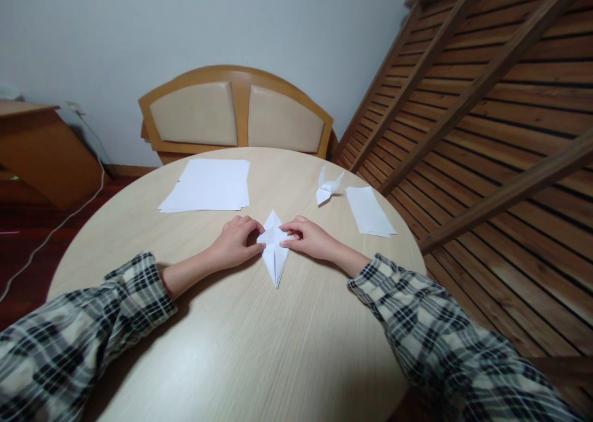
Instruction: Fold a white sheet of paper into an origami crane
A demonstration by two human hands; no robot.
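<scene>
A white folded paper diamond (274, 249) lies at the middle of the round table, one point toward me and one away, with a slit running down its near half. My left hand (238, 241) pinches its left corner between thumb and fingers. On the opposite side, my right hand (308, 239) grips the right corner in the same way. Both hands rest low over the tabletop, and the fingertips cover the side corners. Beyond my right hand stands a finished-looking folded paper crane (327, 187), with two raised points.
A stack of white paper sheets (213, 185) lies at the table's far left. Narrower paper strips (370, 211) lie near the right edge of the table (222, 360). A padded wooden headboard (243, 110) stands behind, and a slatted wooden frame (486, 101) leans at right.
</scene>
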